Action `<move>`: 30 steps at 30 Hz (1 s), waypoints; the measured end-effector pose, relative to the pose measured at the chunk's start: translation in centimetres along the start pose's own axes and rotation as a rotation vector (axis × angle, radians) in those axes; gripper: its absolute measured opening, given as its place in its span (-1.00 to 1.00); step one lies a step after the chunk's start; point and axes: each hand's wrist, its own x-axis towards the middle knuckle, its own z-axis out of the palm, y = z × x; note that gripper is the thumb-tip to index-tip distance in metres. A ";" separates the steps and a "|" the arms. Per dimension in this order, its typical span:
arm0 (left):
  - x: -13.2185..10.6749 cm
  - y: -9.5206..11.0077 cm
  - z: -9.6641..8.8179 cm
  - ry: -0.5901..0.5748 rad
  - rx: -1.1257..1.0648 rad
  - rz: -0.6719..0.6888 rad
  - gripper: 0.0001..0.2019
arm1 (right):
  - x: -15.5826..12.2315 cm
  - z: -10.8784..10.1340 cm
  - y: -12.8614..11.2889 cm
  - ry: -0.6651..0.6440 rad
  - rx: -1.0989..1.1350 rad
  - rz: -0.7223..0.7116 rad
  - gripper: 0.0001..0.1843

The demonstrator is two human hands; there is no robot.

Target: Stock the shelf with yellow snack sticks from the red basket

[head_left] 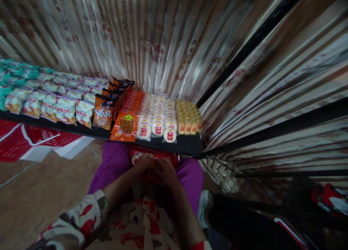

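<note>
Between my knees, just below the shelf's front edge, is a red basket-like container (172,158), partly hidden by the shelf and my hands. My left hand (145,162) is over it with its fingers curled, close to a pale packet (135,158) inside. Right beside it, my right hand (165,170) reaches in with bent fingers, its tips near those of the left. Both hands look closed; what they hold is too dark and small to name. In front of them, round white packaged cakes (170,134) stand in rows on the black shelf (187,145).
Left of the cakes lie an orange snack packet (125,125), orange-black bags (103,114), white snack bags (65,110) and teal packets (29,73). Small yellow packs (188,115) fill the right end. A printed curtain (152,36) and black poles (244,50) enclose the shelf. A red basket (11,144) is at left.
</note>
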 end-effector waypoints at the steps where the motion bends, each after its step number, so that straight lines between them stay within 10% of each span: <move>1: 0.0 0.2 -0.1 -0.001 0.015 0.015 -0.82 | -0.1 -0.2 -0.2 -0.006 0.001 -0.006 -0.49; 14: -0.8 3.5 0.0 -0.094 0.181 0.097 -0.83 | -0.6 -1.5 -0.1 -0.073 0.104 0.047 -0.36; 30: -2.6 6.9 0.8 0.063 0.032 0.271 -0.51 | -0.6 -1.9 1.7 0.162 0.142 0.002 -0.74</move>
